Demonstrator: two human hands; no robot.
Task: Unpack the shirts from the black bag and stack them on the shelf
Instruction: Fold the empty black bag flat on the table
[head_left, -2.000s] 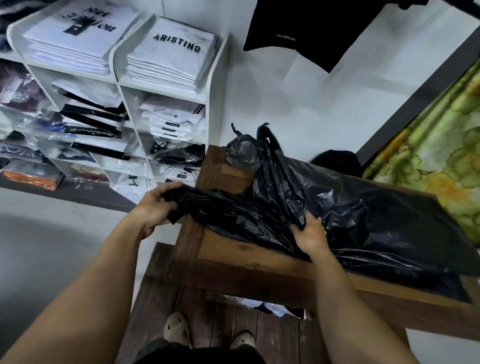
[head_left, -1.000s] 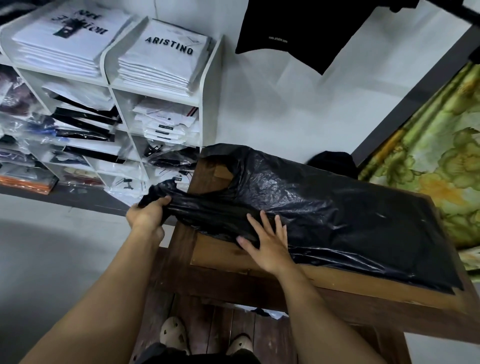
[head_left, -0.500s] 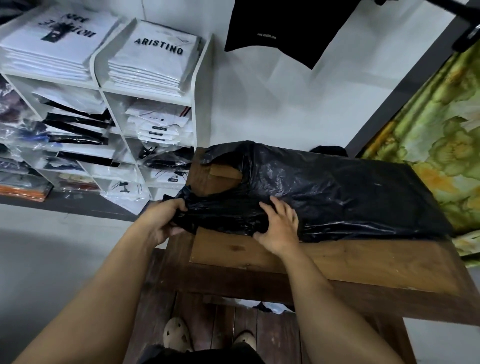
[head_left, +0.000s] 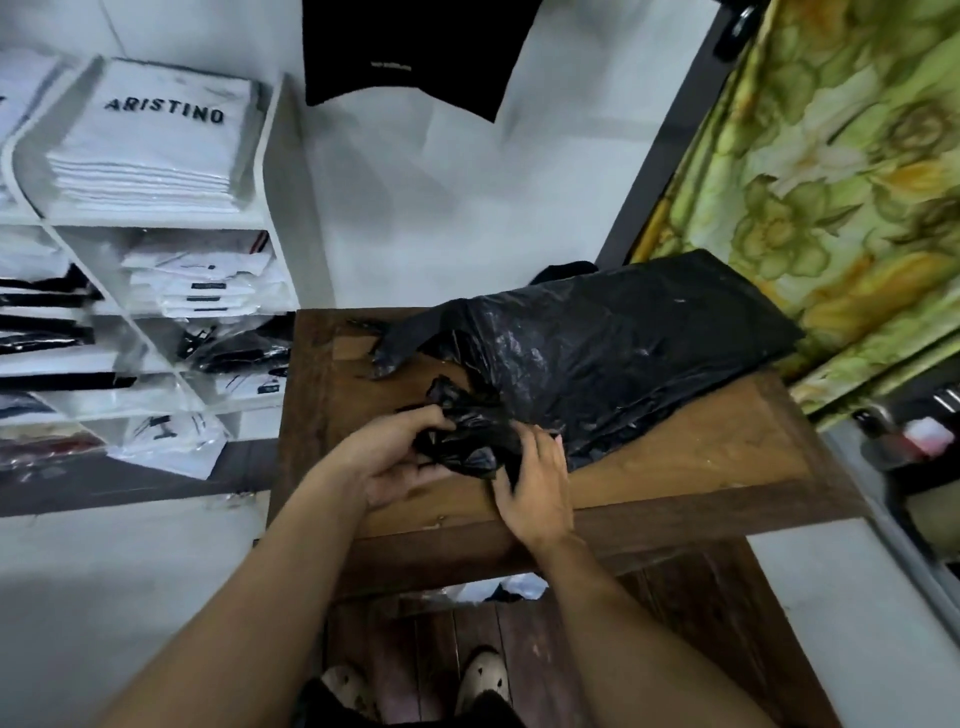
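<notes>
- The left hand (head_left: 400, 457) curls its fingers round the bunched mouth of the black bag (head_left: 623, 343), thumb on top, near the front edge of the wooden table (head_left: 701, 452)
- The right hand (head_left: 537, 483) is just beside it, on the same bunch of plastic; its thumb tucks under the crumpled fold and its fingers lie over it, so it grips the bag as well
- The two hands are close together, with only the gathered plastic between them
- The rest of the bag lies flat on the table, stretching away to the far right corner; one torn flap points left across the tabletop; the glossy plastic hides whatever is inside
- The white shelf (head_left: 275, 182) stands to the left of the table against the wall; its top compartment holds a stack of folded white shirts (head_left: 156, 150) printed "ARISTINO"; the compartments below hold more packed garments, white and black
- A black garment (head_left: 415, 47) hangs on the wall above the table; a green floral curtain (head_left: 831, 156) fills the right side
- Below the table edge, the person's feet (head_left: 483, 670) in pale slippers stand on dark wooden boards
</notes>
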